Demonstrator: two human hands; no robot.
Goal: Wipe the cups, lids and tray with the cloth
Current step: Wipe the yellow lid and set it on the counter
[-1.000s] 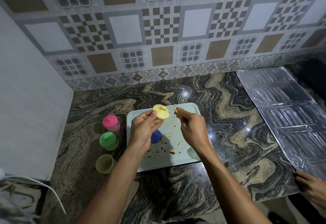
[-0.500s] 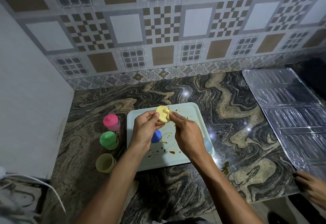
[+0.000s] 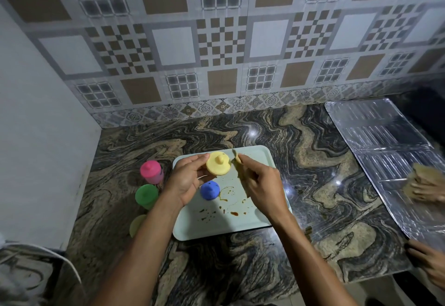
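Observation:
My left hand point(image 3: 186, 180) holds a yellow lid point(image 3: 218, 164) above the pale green tray point(image 3: 240, 224), knob side facing me. My right hand point(image 3: 261, 185) pinches a small yellowish cloth point(image 3: 237, 161) just right of the lid, not touching it as far as I can tell. A blue lid point(image 3: 210, 190) lies on the tray among brown stains. Left of the tray stand a pink lidded cup point(image 3: 151, 172), a green lidded cup point(image 3: 146, 196) and an open yellow cup point(image 3: 137, 225), partly hidden by my left forearm.
The marble counter point(image 3: 313, 173) meets a tiled wall behind and a white wall on the left. A foil-covered sheet point(image 3: 385, 151) lies at the right, where another person's hands point(image 3: 426, 187) move with a cloth. A grey garment point(image 3: 29, 274) sits at bottom left.
The yellow lid has been turned so that its knob side now faces me. My right hand with the cloth has come off the lid and sits a little to its right.

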